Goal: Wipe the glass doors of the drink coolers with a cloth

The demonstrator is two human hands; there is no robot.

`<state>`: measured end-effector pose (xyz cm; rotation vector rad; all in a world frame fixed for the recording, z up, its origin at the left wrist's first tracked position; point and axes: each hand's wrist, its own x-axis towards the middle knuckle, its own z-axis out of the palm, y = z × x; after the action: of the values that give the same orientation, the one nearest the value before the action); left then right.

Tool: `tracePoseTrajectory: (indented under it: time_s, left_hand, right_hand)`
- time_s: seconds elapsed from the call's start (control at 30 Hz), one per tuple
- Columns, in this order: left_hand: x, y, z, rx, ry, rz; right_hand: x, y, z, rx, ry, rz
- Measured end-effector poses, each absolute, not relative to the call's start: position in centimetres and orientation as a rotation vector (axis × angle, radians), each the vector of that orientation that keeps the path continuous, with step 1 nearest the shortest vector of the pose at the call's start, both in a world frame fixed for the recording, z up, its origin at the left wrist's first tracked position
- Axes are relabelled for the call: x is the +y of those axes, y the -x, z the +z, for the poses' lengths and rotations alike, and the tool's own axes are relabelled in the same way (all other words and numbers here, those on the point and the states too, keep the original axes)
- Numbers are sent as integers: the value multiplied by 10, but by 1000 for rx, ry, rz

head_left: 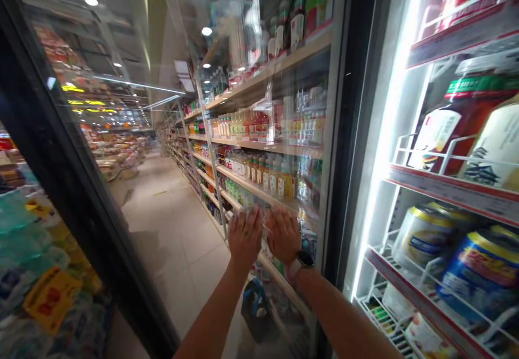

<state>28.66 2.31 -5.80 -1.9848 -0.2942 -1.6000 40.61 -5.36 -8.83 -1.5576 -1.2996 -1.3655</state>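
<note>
A glass door [279,99] in a dark frame fills the middle of the view, swung open from a lit drinks cooler. My left hand [245,234] lies on the glass, palm towards it, fingers stretched upward. Beside it, my right hand [284,234] rests on the same pane, with its fingers also extended. A watch [303,260] is on my right wrist. The fingertips are slightly blurred, and whatever lies under my palms is hidden.
Cooler shelves [450,186] at the right hold bottles and cans behind wire guards. Through the glass I see bottle shelves [259,170] and an aisle floor [162,229]. A dark bag or basket with blue handles [257,305] shows low down. Wrapped goods [36,251] stand left.
</note>
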Motion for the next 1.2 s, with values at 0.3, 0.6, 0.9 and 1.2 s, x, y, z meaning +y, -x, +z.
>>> tracePoseTrajectory:
  time_s: [0.3,0.6,0.9,1.2]
  left_hand:
    - [27,-250,-201,-256,2154,-1344]
    - [30,-272,-22,-338,1925,-1560]
    - [27,-272,-114,-335,1954,-1563]
    - [37,-257,-73,-301,2011,-1470]
  right_hand:
    - [-52,-408,-92,-1305,1552,-1358]
    - [-52,-405,-91,-1296,1537,-1340]
    - [-52,-405,-92,-1303,1552,-1325]
    - [-50,-405,-92,-1289,1568,-1303]
